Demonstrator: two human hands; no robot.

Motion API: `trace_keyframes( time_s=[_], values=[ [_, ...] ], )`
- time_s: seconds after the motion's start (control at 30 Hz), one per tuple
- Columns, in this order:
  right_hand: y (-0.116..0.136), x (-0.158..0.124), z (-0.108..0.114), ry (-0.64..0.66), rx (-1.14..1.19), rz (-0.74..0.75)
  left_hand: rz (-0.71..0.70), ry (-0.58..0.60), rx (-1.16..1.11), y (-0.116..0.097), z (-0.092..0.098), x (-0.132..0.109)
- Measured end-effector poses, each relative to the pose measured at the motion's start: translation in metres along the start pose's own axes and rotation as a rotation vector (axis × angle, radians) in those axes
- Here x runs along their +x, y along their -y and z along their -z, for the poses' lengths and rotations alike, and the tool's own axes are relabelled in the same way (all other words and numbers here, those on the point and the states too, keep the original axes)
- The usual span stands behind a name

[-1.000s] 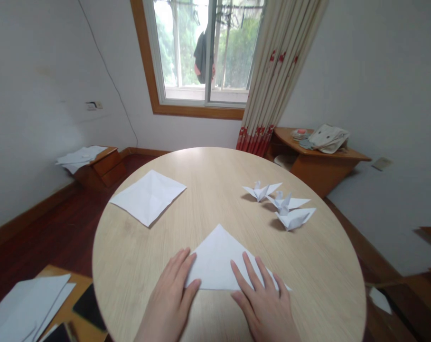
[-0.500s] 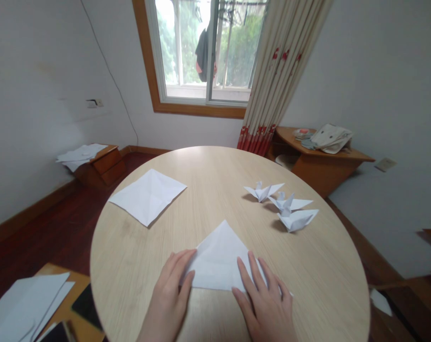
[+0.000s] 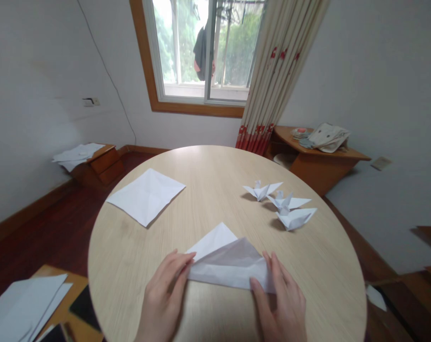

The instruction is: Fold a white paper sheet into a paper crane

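Note:
A white sheet folded into a triangle (image 3: 224, 261) lies near the front of the round wooden table (image 3: 215, 190). My right hand (image 3: 283, 304) pinches its right corner and lifts the top flap up and leftward. On the sheet's left corner rests my left hand (image 3: 163, 297), fingers stretched flat, pinning it down. A flat creased white square sheet (image 3: 146, 195) lies at the table's left. Three folded paper cranes (image 3: 279, 202) stand at the right.
A stool at the lower left holds white sheets (image 3: 21, 304) and a dark phone (image 3: 82, 308). A low cabinet (image 3: 94, 164) with papers stands at the left wall. A corner shelf (image 3: 315, 152) with a bag stands by the curtain (image 3: 279, 71) and window.
My right hand went from lying flat on the triangle to gripping its right corner and raising the flap. My left hand stayed at the left corner.

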State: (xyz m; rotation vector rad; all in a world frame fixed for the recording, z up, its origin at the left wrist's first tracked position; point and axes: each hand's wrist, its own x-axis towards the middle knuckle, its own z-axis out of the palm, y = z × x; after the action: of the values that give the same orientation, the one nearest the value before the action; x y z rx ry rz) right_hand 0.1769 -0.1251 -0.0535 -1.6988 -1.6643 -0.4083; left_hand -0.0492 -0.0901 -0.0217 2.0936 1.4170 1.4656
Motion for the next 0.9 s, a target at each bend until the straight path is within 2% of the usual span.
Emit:
trace_keyframes(
  time_s=[0.3,0.43,0.53,0.63,0.8,0.9],
  values=[
    [0.001,0.005,0.011,-0.128,0.141,0.056,-0.104,-0.034,0.025,0.000,0.007,0.006],
    [-0.001,0.005,0.015,-0.146,0.222,0.181,-0.098,-0.051,0.001,0.001,0.008,0.006],
    [-0.004,0.004,0.017,-0.132,0.312,0.281,-0.046,-0.067,-0.016,0.001,0.010,0.004],
    [-0.005,0.003,0.020,-0.132,0.421,0.289,0.036,-0.069,-0.032,0.000,0.012,0.002],
    [-0.002,0.006,0.025,-0.005,0.488,0.361,0.240,-0.043,-0.077,0.002,0.012,-0.004],
    [0.004,0.007,0.027,0.024,0.525,0.326,0.345,-0.030,-0.097,0.005,0.011,-0.007]
  ],
)
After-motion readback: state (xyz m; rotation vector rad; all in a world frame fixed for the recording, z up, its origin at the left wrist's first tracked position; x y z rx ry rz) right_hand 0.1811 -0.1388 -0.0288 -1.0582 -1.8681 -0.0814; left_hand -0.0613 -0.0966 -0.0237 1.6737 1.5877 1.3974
